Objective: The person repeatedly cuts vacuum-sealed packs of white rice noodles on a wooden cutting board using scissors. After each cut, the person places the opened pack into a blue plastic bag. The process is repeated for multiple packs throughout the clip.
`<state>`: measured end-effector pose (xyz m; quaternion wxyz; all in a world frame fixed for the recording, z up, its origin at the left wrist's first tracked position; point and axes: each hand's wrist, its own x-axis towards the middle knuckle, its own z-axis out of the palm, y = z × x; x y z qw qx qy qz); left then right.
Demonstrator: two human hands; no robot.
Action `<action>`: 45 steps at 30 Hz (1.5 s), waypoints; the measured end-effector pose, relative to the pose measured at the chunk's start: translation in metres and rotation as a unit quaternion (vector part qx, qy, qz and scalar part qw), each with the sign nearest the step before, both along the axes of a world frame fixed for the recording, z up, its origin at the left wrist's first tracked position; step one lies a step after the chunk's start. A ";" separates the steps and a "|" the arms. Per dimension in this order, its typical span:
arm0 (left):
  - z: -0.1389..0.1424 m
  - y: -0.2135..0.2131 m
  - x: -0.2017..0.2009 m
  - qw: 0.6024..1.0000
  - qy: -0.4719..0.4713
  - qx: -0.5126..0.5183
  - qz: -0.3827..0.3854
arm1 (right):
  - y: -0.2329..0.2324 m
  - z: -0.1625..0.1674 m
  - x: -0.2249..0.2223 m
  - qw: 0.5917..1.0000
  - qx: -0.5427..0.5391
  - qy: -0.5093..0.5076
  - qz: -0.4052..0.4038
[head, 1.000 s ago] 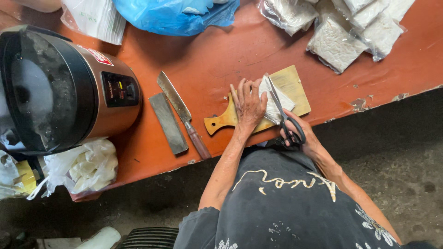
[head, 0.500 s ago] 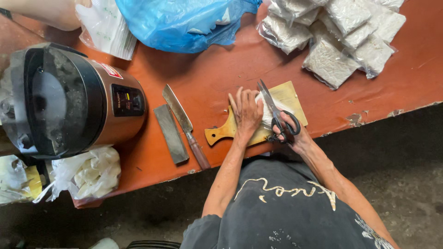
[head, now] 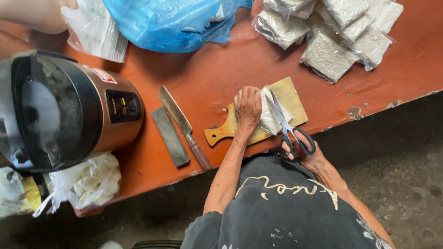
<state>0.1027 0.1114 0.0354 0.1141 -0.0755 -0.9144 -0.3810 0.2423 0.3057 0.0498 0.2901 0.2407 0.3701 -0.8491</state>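
On the cutting board (head: 291, 94), the left hand (head: 248, 107) presses flat on a white packet (head: 270, 115) while the right hand (head: 308, 156) grips scissors (head: 288, 124) at its edge, seemingly mid-cut; more packets (head: 332, 32) wait unopened.

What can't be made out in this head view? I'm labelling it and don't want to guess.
- Packet on the cutting board: mostly hidden by the left hand and the scissors.
- Right hand: fingers partly hidden in the scissor handles.
- Cooker: contents blurred by its glass lid.
- Blue bag: cut off by the top edge.
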 end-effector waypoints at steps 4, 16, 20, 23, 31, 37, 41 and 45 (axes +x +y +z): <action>0.005 -0.005 -0.001 0.999 -0.008 0.029 -0.036 | -0.007 0.009 -0.005 0.999 0.025 0.006 -0.028; 0.007 -0.012 -0.021 0.984 -0.027 0.155 -0.082 | -0.043 0.016 0.010 0.993 -0.033 0.032 -0.109; 0.011 -0.014 -0.017 0.977 -0.018 0.156 -0.147 | -0.053 0.021 -0.005 0.987 -0.054 0.054 -0.142; 0.018 -0.015 -0.015 0.967 0.004 0.176 -0.185 | -0.060 0.033 -0.016 0.981 -0.096 0.066 -0.154; 0.030 -0.017 -0.014 0.944 -0.011 0.254 -0.210 | -0.062 0.053 -0.026 0.972 -0.122 -0.056 -0.195; 0.036 0.015 -0.056 0.856 -0.212 0.466 -0.070 | -0.010 0.073 -0.014 0.982 -0.055 -0.029 -0.177; 0.036 0.062 -0.093 0.899 -0.114 0.398 -0.143 | 0.025 0.095 0.001 0.977 0.004 -0.013 -0.215; 0.035 0.121 -0.155 0.888 -0.076 0.415 -0.180 | 0.062 0.094 0.017 0.949 0.048 0.002 -0.310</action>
